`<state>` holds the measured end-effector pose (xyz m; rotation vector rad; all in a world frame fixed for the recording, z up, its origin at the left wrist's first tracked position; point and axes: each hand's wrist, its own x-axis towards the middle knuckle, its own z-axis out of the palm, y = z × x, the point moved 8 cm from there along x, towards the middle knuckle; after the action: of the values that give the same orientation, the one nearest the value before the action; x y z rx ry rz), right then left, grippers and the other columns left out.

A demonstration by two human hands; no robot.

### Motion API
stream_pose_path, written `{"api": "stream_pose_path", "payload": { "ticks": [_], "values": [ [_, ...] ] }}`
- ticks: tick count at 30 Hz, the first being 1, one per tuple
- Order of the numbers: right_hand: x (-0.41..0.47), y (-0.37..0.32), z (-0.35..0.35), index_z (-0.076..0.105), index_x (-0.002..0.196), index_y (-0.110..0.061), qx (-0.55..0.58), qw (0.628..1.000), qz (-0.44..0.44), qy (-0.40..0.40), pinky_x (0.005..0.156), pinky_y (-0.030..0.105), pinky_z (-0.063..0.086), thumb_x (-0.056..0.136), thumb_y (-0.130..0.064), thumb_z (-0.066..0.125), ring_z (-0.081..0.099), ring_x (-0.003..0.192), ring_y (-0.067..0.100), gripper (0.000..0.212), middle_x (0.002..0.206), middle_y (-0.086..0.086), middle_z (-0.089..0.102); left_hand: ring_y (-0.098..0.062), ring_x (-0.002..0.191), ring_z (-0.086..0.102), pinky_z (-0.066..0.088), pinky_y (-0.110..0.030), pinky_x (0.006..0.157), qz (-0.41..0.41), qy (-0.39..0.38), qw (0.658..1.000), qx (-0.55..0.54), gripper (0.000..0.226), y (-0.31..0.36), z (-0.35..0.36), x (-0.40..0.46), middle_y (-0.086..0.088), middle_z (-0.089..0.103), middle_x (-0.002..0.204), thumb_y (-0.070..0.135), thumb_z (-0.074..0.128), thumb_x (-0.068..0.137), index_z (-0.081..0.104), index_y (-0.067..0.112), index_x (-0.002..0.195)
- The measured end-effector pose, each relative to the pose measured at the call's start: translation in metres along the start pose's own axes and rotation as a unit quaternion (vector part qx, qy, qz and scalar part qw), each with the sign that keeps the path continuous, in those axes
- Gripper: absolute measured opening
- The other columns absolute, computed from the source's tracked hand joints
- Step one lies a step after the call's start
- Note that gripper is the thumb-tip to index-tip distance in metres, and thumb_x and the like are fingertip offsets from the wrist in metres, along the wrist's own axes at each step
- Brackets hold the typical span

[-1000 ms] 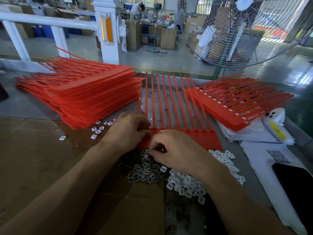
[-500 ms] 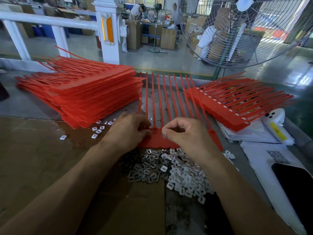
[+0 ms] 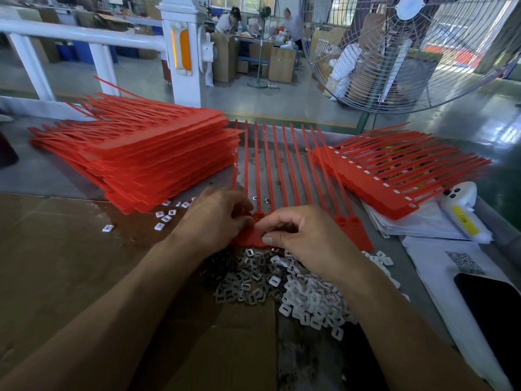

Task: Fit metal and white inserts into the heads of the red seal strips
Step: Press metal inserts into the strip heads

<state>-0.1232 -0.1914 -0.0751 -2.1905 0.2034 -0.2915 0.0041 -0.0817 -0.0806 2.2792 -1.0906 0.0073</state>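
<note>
A comb of joined red seal strips (image 3: 284, 176) lies in front of me, tails pointing away, heads at the near edge. My left hand (image 3: 217, 218) grips the left heads of this comb with curled fingers. My right hand (image 3: 298, 235) hovers over the middle heads, thumb and fingertips pinched together at a head; any insert between them is hidden. Just below my hands lie a pile of metal inserts (image 3: 242, 283) and a pile of white inserts (image 3: 313, 303).
A tall stack of red strip combs (image 3: 146, 153) sits at the left, a smaller stack with white inserts fitted (image 3: 389, 176) at the right. White papers (image 3: 439, 266), a phone (image 3: 490, 306) and a white device (image 3: 462, 210) lie far right. Loose inserts (image 3: 166, 215) lie scattered beside the left stack.
My right hand rose from the insert piles to the strip heads and now pinches at a head beside my left hand. The left hand has stayed put.
</note>
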Motion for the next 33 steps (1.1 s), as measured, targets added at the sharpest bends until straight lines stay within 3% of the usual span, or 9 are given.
{"api": "stream_pose_path", "payload": {
  "ticks": [5,15,22,28,33],
  "values": [
    [0.000,-0.002,0.001,0.078,0.099,-0.033,-0.016,1.000,-0.009,-0.002,0.072,0.006,0.047,0.090,-0.017,0.079,0.067,0.085,-0.008,0.018,0.087,-0.028,0.072,-0.012,0.108,0.059,0.052,-0.042,0.096,-0.002,-0.004,1.000,-0.003,0.024,-0.001,0.001,0.000,0.009,0.068,0.110,0.037,0.074,0.088,0.072,0.033,0.112],
    [-0.001,-0.008,0.002,0.079,0.102,-0.027,-0.009,0.999,-0.038,0.007,0.075,0.007,0.049,0.090,-0.016,0.078,0.070,0.082,-0.006,0.016,0.089,-0.020,0.075,-0.011,0.104,0.061,0.053,-0.041,0.093,-0.001,-0.002,1.000,-0.012,0.021,-0.001,0.002,0.000,0.011,0.070,0.107,0.036,0.073,0.088,0.073,0.034,0.109],
    [0.001,0.007,-0.024,0.077,0.099,-0.037,-0.033,0.993,0.003,0.113,0.084,0.012,0.044,0.092,-0.025,0.076,0.063,0.097,-0.013,0.014,0.100,-0.026,0.073,-0.012,0.109,0.058,0.051,-0.041,0.098,-0.015,-0.003,1.000,-0.009,0.025,-0.004,0.002,-0.001,0.009,0.068,0.110,0.040,0.076,0.087,0.072,0.035,0.111],
    [0.000,0.029,-0.048,0.079,0.104,-0.026,-0.076,0.979,0.046,0.185,0.072,-0.009,0.033,0.093,-0.019,0.075,0.049,0.087,-0.034,0.014,0.092,-0.028,0.065,-0.011,0.107,0.058,0.052,-0.040,0.097,-0.021,-0.008,1.000,-0.009,0.025,-0.003,0.001,-0.002,0.009,0.066,0.111,0.040,0.076,0.087,0.073,0.035,0.112],
    [0.006,0.036,-0.047,0.079,0.107,-0.024,-0.093,0.978,0.055,0.178,0.071,-0.011,0.031,0.095,-0.019,0.073,0.048,0.085,-0.035,0.015,0.090,-0.028,0.062,-0.010,0.104,0.059,0.053,-0.039,0.095,-0.017,-0.003,1.000,-0.005,0.024,0.000,0.000,-0.002,0.009,0.067,0.109,0.039,0.076,0.087,0.073,0.033,0.111]
  ]
}}
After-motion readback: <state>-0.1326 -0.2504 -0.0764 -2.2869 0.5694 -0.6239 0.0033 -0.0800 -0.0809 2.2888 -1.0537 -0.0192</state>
